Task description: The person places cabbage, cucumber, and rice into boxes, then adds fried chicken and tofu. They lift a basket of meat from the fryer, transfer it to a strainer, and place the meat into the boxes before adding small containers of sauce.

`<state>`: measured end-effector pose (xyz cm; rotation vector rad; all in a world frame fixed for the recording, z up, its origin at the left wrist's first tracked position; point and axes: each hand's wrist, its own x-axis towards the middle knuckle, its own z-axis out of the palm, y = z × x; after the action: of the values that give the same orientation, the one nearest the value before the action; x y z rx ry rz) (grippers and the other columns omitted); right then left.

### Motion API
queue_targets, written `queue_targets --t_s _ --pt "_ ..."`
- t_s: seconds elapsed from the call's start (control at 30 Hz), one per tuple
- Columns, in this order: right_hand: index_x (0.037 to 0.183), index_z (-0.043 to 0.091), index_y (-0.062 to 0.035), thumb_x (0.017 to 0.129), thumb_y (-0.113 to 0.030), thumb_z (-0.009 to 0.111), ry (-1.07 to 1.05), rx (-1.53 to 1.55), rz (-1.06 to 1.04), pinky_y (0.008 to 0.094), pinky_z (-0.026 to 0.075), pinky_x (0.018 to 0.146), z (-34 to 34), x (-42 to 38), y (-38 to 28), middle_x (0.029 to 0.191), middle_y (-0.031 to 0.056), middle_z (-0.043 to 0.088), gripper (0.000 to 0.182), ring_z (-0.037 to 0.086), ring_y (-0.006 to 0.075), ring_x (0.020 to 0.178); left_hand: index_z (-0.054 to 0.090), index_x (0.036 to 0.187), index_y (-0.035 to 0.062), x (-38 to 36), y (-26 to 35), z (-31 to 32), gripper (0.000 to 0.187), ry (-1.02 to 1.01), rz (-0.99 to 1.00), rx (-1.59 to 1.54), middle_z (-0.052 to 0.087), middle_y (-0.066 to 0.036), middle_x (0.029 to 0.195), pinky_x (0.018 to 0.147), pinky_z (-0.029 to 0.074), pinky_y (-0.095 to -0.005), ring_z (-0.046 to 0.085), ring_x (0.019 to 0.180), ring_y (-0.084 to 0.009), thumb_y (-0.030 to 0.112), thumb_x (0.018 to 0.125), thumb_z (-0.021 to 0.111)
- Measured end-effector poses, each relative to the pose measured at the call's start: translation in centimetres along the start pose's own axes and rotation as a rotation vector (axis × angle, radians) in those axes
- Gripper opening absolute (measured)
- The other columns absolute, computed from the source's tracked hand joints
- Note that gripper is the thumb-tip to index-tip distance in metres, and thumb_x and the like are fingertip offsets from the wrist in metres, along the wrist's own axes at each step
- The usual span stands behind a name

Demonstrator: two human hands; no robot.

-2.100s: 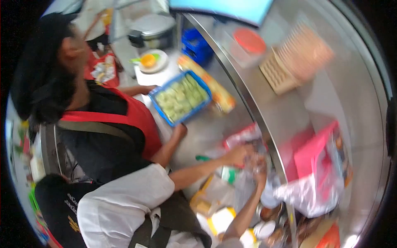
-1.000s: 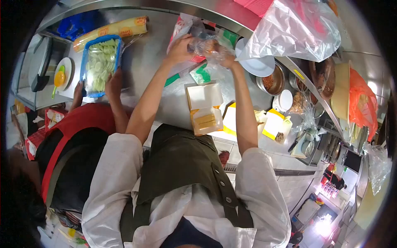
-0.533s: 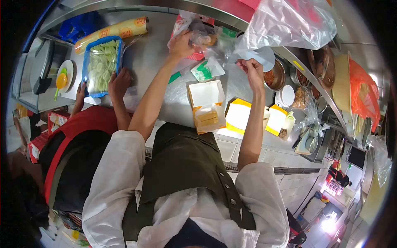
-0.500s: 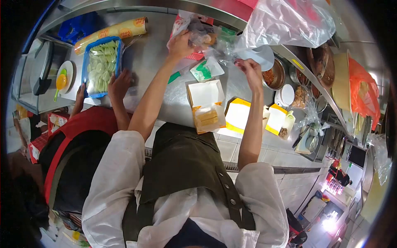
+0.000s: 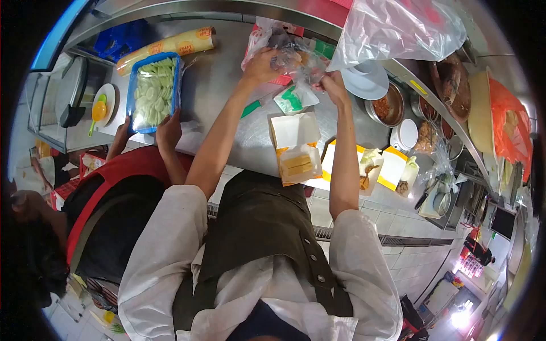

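Note:
My left hand (image 5: 263,66) reaches to the back of the steel counter, its fingers closed on a crumpled clear plastic bag (image 5: 306,67). On the bag's other side, my right hand (image 5: 333,88) pinches its edge. Behind the bag stands a red basket (image 5: 283,79) lined with plastic; its contents are hard to make out. Just below the bag lies a small white-and-green packet (image 5: 294,100). Nearer to me sits an open paper box (image 5: 295,129) with a flat yellow food piece (image 5: 297,165) inside. A green-handled knife (image 5: 251,108) rests left of the packet.
On the left, a co-worker's hands (image 5: 169,131) hold a blue tray (image 5: 131,96) of sliced cucumber beside a plastic wrap roll (image 5: 168,50). To the right are yellow-and-white boxes (image 5: 392,167), a white plate (image 5: 365,79) and metal bowls (image 5: 392,108). A plastic bag (image 5: 401,28) hangs from the shelf.
My right hand has moved up and inward to the clear bag, and the bag has shifted between my hands. The whole view has turned slightly. The co-worker's right hand has moved onto the tray's edge.

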<state>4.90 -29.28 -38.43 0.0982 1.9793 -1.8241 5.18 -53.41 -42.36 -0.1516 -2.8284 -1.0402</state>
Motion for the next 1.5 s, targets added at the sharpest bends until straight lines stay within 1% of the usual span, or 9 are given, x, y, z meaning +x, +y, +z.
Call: queue_targets --t_s 0.13,0.23,0.33,0.43,0.67,1.07,1.13,1.43,1.5 --pt "0.137 0.048 -0.0074 0.072 -0.031 0.081 0.173 -0.696 -0.565 0.0445 0.047 0.097 -1.1 5.3 5.1 0.127 0.0188 0.058 0.076 0.058 0.0346 0.114 0.066 0.120 0.0168 0.2 -0.6 0.4 0.055 0.022 -0.016 -0.010 0.056 -0.010 0.132 0.102 0.044 -0.0423 0.052 0.124 -0.0300 0.040 0.072 0.077" --pt "0.134 0.052 -0.0085 0.069 -0.030 0.082 0.369 -0.784 -0.756 0.0420 0.040 0.106 0.0 6.0 5.1 0.130 0.0174 0.057 0.074 0.050 0.0346 0.125 0.066 0.120 0.0217 0.7 -0.8 0.2 0.051 -0.050 -0.015 -0.045 0.055 -0.008 0.134 0.102 0.044 -0.0420 0.052 0.124 -0.0296 0.041 0.073 0.075" --pt "0.123 0.055 -0.0056 0.071 -0.031 0.083 0.420 -0.952 -0.808 0.0422 0.052 0.085 0.8 5.5 4.4 0.105 0.0172 0.065 0.065 0.063 0.0357 0.098 0.064 0.123 0.0171 0.6 -0.5 -0.2 0.052 -0.078 -0.029 -0.034 0.055 -0.010 0.137 0.107 0.041 -0.0428 0.051 0.127 -0.0311 0.033 0.074 0.074" --pt "0.132 0.054 -0.0068 0.069 -0.027 0.083 0.192 -0.775 -0.465 0.0413 0.041 0.104 0.5 5.5 4.4 0.129 0.0173 0.059 0.073 0.053 0.0322 0.122 0.063 0.123 0.0175 0.9 -1.2 0.4 0.052 -0.071 -0.066 -0.012 0.055 -0.008 0.137 0.105 0.043 -0.0429 0.053 0.126 -0.0301 0.034 0.075 0.073" --pt "0.114 0.061 0.0010 0.080 -0.030 0.078 0.073 -0.432 -0.375 0.0304 0.057 0.068 -1.2 6.2 6.1 0.093 0.0091 0.068 0.049 0.065 0.0141 0.075 0.066 0.120 0.0180 0.3 -0.7 0.6 0.049 0.029 -0.035 -0.049 0.055 -0.008 0.133 0.104 0.043 -0.0419 0.050 0.127 -0.0300 0.031 0.074 0.073" --pt "0.121 0.057 -0.0005 0.094 -0.036 0.059 -0.116 -0.059 -0.051 0.0312 0.060 0.073 2.7 2.7 1.4 0.106 0.0091 0.063 0.045 0.062 0.0133 0.084 0.068 0.102 0.0085 -1.6 1.5 3.0 0.034 0.277 0.128 -0.286 0.063 -0.015 0.110 0.090 0.049 -0.0463 0.057 0.108 -0.0352 0.020 0.070 0.071" --pt "0.121 0.057 -0.0011 0.094 -0.035 0.057 -0.176 -0.077 0.004 0.0315 0.060 0.074 2.0 2.0 1.1 0.106 0.0089 0.063 0.044 0.061 0.0139 0.081 0.067 0.100 0.0051 -1.9 1.9 2.3 0.028 0.361 0.084 0.015 0.066 -0.014 0.106 0.083 0.052 -0.0435 0.064 0.093 -0.0348 0.017 0.074 0.070" --pt "0.122 0.054 0.0017 0.091 -0.023 0.058 -0.286 -0.038 0.059 0.0298 0.056 0.068 -9.8 -8.3 -2.9 0.104 0.0119 0.061 0.040 0.060 0.0160 0.071 0.064 0.110 0.0050 3.4 2.5 0.8 0.045 0.230 -0.550 0.228 0.064 -0.023 0.109 0.087 0.051 -0.0491 0.062 0.101 -0.0415 0.035 0.077 0.064" --pt "0.124 0.052 0.0015 0.088 -0.018 0.061 -0.275 -0.022 0.048 0.0288 0.054 0.067 -13.5 -11.4 -1.6 0.107 0.0109 0.060 0.042 0.060 0.0158 0.072 0.062 0.114 0.0054 1.8 3.6 -0.6 0.045 0.107 -0.381 0.156 0.064 -0.023 0.109 0.087 0.051 -0.0493 0.061 0.103 -0.0414 0.031 0.077 0.066"
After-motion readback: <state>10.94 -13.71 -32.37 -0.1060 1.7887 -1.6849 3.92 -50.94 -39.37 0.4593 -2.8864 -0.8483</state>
